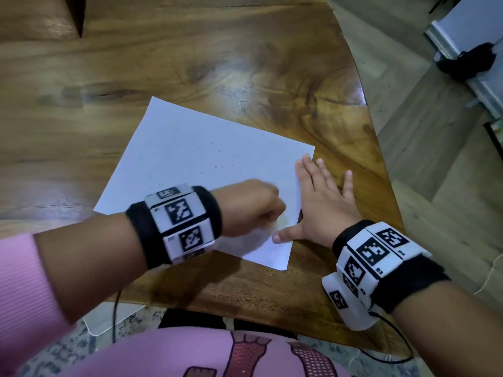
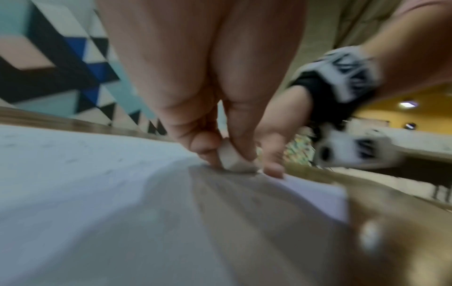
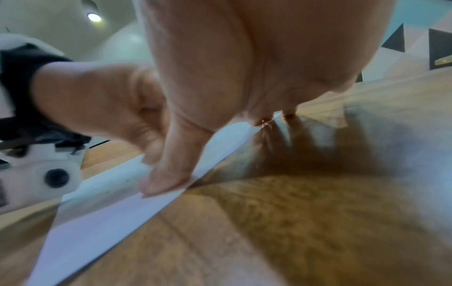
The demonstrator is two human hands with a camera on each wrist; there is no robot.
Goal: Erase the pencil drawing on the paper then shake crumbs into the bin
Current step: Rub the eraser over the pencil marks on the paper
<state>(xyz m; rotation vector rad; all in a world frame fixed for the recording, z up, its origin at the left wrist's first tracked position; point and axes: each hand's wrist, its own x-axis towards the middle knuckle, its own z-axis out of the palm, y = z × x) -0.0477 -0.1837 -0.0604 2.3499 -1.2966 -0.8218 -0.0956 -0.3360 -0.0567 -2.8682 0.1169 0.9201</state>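
left hand (image 1: 250, 205): closed in a pinch on the eraser (image 2: 233, 160), thumb on one side, fingertips on the other, lower face of the eraser touching the paper (image 1: 190, 159). blurred in the head view, so judged to be mid-stroke.

paper: flat on the table (image 1: 245, 63), stretching away and to the left of the pinch, with its near right corner just beside it. dark crumbs (image 1: 217, 159) scattered beyond the pinch, toward the middle of the sheet. no pencil line made out under the eraser; blur prevents a firm call.

right hand (image 1: 324, 202): open, fingers straight and spread, pressed flat just right of the pinch, thumb (image 3: 161, 183) and forefinger on the sheet's right margin, the other fingers on bare wood.

bin: not in view.

handling, as judged:
- paper: very light, thin, limp; creases and tears readily under a hard stroke toward an unpinned edge. likely to slide on the polished wood unless held down close to the eraser.
- for the shake: take hold at two opposite edges, bow into a shallow trough, keep level so that the crumbs do not roll off early.
- eraser: small, slightly yielding, grippy; hold low on its sides.
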